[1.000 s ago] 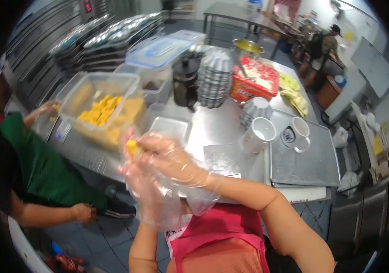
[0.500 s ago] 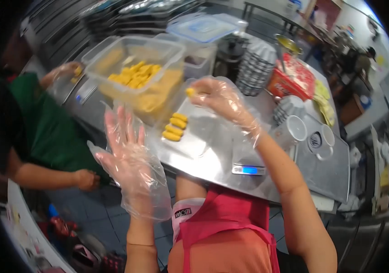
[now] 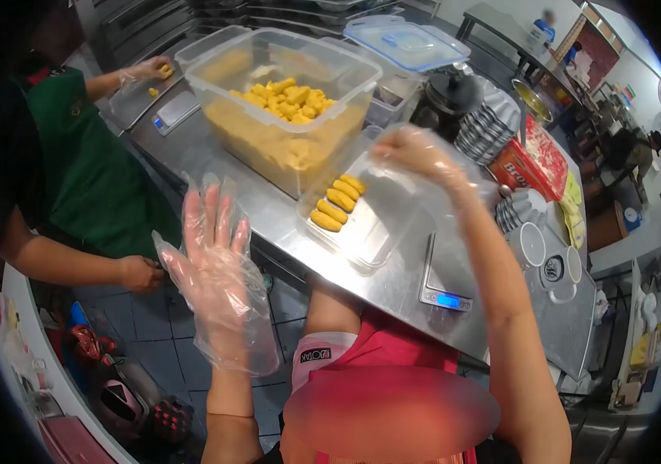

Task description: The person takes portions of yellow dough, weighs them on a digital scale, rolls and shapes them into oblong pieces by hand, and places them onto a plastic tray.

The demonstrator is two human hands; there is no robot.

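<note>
My left hand [image 3: 214, 271], in a clear plastic glove, is held palm up with fingers spread, empty, in front of the table edge. My gloved right hand [image 3: 415, 155] is over the far side of a shallow clear tray [image 3: 380, 251], fingers bent together; what they hold, if anything, is hidden. Several yellow dough logs [image 3: 338, 203] lie in a row in the tray's left part. Behind it stands a large clear tub [image 3: 268, 155] with yellow dough pieces [image 3: 292, 100]. A small scale [image 3: 446, 298] with a lit blue display is right of the tray.
A co-worker in a green apron [image 3: 90, 162] stands at the left, a gloved hand near a second scale [image 3: 175, 112]. Stacked fluted molds [image 3: 493, 124], a black canister [image 3: 450, 93], a red tub [image 3: 531, 162] and white mugs [image 3: 527, 246] stand at the right.
My hands have parted from rolling a yellow piece between them. My right hand has moved out over the tray, and the left has opened. The view has shifted, bringing the tray and tub nearer.
</note>
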